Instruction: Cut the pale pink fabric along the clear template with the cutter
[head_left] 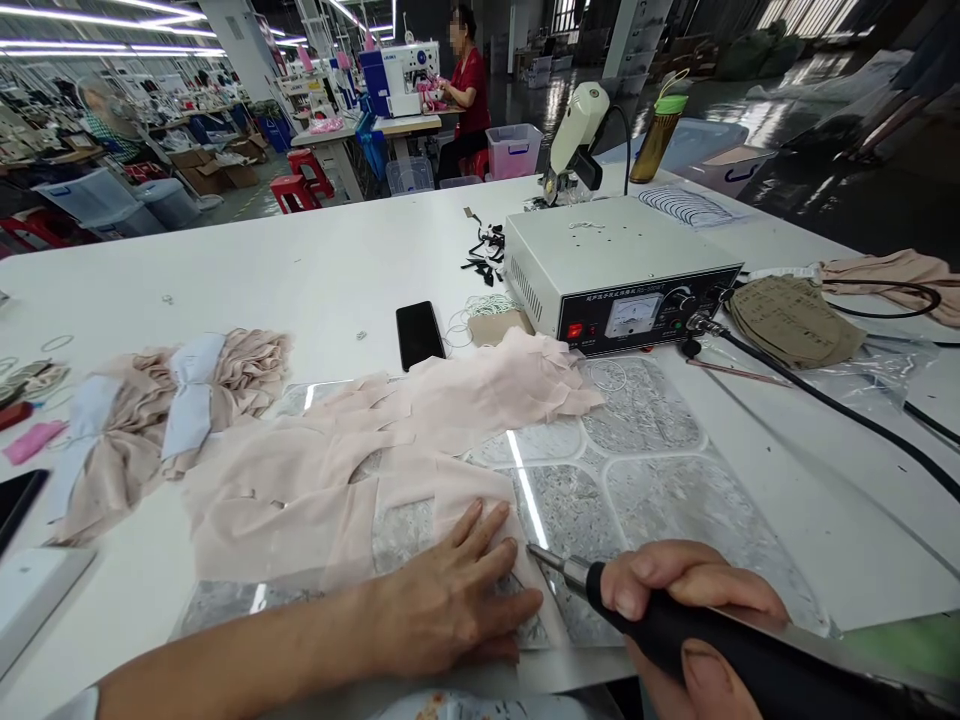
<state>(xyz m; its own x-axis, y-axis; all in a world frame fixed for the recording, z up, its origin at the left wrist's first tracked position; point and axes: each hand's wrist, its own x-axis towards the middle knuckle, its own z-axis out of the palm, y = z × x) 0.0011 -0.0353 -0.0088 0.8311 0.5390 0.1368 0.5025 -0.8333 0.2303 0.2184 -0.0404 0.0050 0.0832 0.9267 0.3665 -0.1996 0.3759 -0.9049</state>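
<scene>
My left hand (465,590) lies flat with its fingers stretched out, pressing on a thin pale pink fabric piece (472,487). In my right hand (697,600) is a black hand-held ultrasonic tool (675,625) with a narrow metal tip. That tip points left, at the fabric's right edge beside my left fingertips; whether it touches the cloth I cannot tell. More pale pink fabric (255,500) spreads to the left, with cut-out gaps in it. Beneath the cloth is a clear-coated, grey stone-patterned sheet (675,500). Another crumpled strip of pink fabric (495,385) lies farther back.
Behind the cloth stand a control box (622,260) with a dial and a black phone (420,335). Tied fabric bundles (195,390) lie left. A black cable (840,400) crosses the right side. A bottle (660,135) stands farther back. A person in red (471,90) sits at a sewing machine.
</scene>
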